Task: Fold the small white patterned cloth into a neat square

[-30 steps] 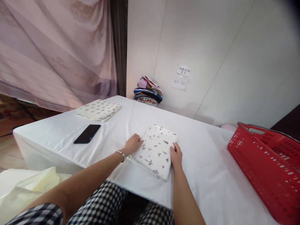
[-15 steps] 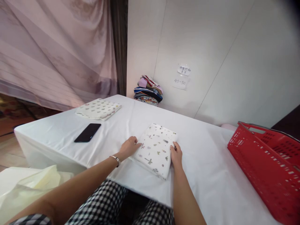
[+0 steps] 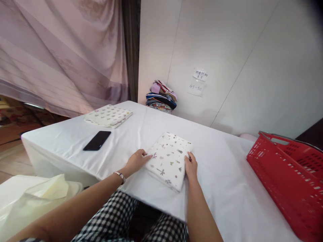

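A folded white cloth (image 3: 169, 160) with small plant prints lies flat on the table in front of me. At its left edge is my left hand (image 3: 135, 160), the thumb resting on top and the other fingers curled at the side. My right hand (image 3: 191, 165) grips the opposite edge, fingers bent and partly hidden from view. Farther back on the left lies a second folded white cloth (image 3: 108, 116), printed with rows of small shapes. Neither hand touches it.
A black phone (image 3: 97, 140) lies on the white-covered table (image 3: 217, 188). To the right stands a red plastic basket (image 3: 277, 181). A pile of folded fabrics (image 3: 161, 97) rises behind the table by the wall. Pale yellow plastic (image 3: 47, 195) sits at lower left.
The view has shifted slightly, so most things appear a little farther right. Both hands keep their places at the edges of the cloth, which looks unchanged.
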### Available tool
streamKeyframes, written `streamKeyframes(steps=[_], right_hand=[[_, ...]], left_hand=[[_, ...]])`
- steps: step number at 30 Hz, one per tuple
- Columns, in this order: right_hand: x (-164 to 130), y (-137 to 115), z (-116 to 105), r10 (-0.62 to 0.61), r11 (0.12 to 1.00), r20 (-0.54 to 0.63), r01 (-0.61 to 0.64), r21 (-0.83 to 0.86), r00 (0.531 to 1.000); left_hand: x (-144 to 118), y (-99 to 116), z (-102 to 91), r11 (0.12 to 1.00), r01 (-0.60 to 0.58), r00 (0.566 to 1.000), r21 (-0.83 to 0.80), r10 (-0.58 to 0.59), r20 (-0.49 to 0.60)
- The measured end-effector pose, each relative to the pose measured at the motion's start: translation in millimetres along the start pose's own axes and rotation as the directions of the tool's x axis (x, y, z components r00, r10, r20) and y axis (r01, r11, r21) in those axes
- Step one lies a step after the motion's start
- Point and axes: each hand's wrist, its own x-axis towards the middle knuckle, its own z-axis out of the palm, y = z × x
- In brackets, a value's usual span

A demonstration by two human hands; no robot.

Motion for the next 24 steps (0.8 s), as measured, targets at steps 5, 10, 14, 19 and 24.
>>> streamKeyframes(steps=[5, 10, 14, 19, 24], right_hand=[[-1, -2, -1, 0.018, 1.0, 0.0, -0.018, 0.015, 1.0], [-1, -2, -2, 0.015, 1.0, -0.004, -0.015, 0.021, 1.0], [-1, -2, -2, 0.011, 1.0, -0.005, -0.011, 0.026, 1.0], [-1, 0, -1, -0.001, 1.0, -0.027, 0.002, 0.022, 1.0], [-1, 2, -2, -0.013, 1.0, 0.001, 0.013, -0.024, 1.0]], left_hand=[[-4, -11, 2.2, 0.998, -0.063, 0.998, 0.014, 0.063, -0.006], [-1, -8, 2.1, 0.998, -0.007, 1.0, 0.063, 0.007, 0.009], [-12, -4, 1.2, 0.986, -0.105, 0.994, 0.126, 0.109, -0.022], [-16, 0, 1.2, 0.977, -0.081, 0.995, 0.199, 0.089, -0.033], [-16, 5, -1.3, 0.974, -0.053, 0.998, 0.22, 0.061, -0.028]])
